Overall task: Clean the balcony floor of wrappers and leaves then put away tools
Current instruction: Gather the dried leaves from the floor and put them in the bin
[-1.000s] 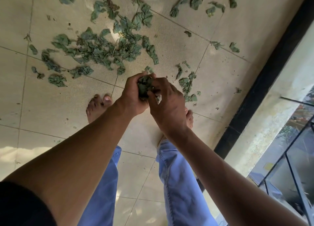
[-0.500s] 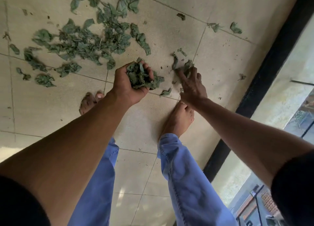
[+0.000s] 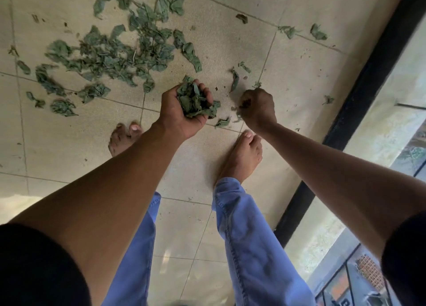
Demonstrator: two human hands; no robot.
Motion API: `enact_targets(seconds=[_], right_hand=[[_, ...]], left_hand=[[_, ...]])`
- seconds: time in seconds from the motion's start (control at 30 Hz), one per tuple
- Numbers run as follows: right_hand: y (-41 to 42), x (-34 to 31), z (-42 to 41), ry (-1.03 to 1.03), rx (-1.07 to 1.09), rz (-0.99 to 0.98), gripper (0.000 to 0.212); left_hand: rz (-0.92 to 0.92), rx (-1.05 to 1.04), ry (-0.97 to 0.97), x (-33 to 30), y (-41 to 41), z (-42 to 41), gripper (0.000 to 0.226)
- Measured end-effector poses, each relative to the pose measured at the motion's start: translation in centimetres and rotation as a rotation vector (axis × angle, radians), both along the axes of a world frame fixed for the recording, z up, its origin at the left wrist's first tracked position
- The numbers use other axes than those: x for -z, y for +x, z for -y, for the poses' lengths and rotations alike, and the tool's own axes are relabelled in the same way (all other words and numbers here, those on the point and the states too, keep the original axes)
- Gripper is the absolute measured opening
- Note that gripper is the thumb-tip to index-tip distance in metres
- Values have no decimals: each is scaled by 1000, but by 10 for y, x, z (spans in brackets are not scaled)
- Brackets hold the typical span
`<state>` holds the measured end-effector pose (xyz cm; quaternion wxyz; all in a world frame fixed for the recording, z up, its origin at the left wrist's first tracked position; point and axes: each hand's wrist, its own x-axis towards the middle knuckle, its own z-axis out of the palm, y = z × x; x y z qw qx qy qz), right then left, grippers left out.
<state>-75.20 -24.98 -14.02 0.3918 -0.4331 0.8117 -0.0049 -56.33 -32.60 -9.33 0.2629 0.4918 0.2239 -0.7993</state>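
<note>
Head view, looking straight down past two bare forearms to a balcony floor (image 3: 299, 80) of pale beige square tiles with a gritty, speckled surface and thin grout lines.

The left hand (image 3: 182, 112) is turned palm up, its fingers curled into a cup around a handful of leaves (image 3: 196, 100). These are dull green, crumpled and limp, bunched in a loose wad that spills a little over the edge of the palm.

The right hand (image 3: 258, 110) is low by the tiles, just beside the left, knuckles up, fingers bent tightly inward. A few dark scraps show at its fingertips; whether they are pinched or only touched cannot be told.

Many more scattered leaves (image 3: 110, 57) lie on the floor beyond the hands, thickest in a tangled patch to the upper left, with single curled pieces (image 3: 318, 32) farther right and small crumbs between.

Two bare feet stand on the tiles below the hands: the right foot (image 3: 242, 156) in full view, the left foot (image 3: 124, 135) half hidden behind the left forearm. Soft blue trouser legs (image 3: 253, 248) hang over the ankles. Dark sleeves cover both upper arms.

A black strip (image 3: 359, 91) edges the floor on the right, with a pale ledge beside it.
</note>
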Motion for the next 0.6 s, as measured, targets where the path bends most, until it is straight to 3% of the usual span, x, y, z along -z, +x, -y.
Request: enact_targets(seconds=[0.13, 0.33, 0.47, 0.6], right_hand=[[13, -51, 4, -6, 439, 452, 28], [38, -83, 14, 77, 830, 915, 18], [51, -82, 24, 111, 1021, 1016, 17], [64, -89, 28, 128, 1017, 1026, 16]], left_hand=[[-11, -80, 8, -8, -1, 2, 33], [-15, -73, -3, -14, -7, 4, 35], [71, 28, -81, -13, -5, 7, 37], [145, 72, -193, -13, 3, 11, 39]])
